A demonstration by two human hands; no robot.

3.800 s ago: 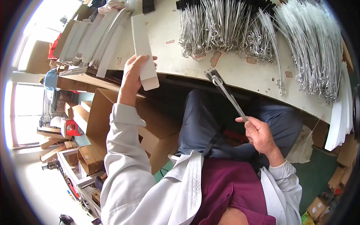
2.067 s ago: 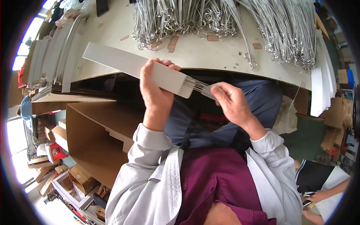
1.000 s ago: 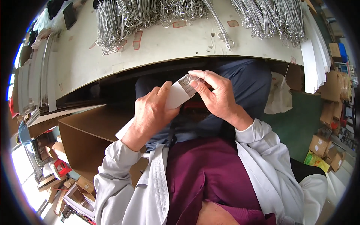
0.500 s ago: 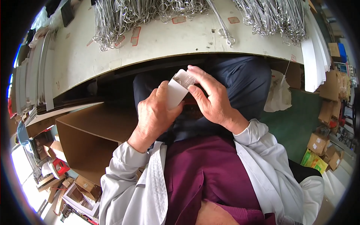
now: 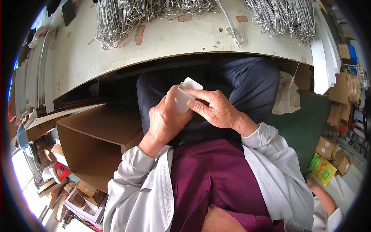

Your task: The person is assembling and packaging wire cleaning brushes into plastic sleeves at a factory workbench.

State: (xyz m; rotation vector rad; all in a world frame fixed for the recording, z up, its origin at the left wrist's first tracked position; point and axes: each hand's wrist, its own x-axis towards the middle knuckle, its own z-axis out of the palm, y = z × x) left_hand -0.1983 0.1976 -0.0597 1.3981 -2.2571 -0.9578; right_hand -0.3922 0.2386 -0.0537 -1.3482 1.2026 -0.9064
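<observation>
A small white carton [image 5: 183,105] is held over my lap, just below the table's near edge. My left hand [image 5: 164,118] wraps round its side, thumb along one edge and fingers behind it. A rounded white flap [image 5: 193,83] stands up at the carton's far end. My right hand [image 5: 221,109] is at that end too, its forefinger against the flap's base and its thumb on the carton's face. Right fingers hide the opening, so the contents do not show.
Bunches of thin metal rods with looped ends [image 5: 127,23] lie on the white table [image 5: 162,46]. White flat sheets [image 5: 324,58] stand at its right end. A large open cardboard box [image 5: 92,127] is at my left. Another person's forearm [image 5: 324,196] shows at lower right.
My right hand has moved left onto the carton's end, covering the clear-looking contents seen before. The flap now shows upright beyond the fingers. At lower right, the other person's arm has changed position.
</observation>
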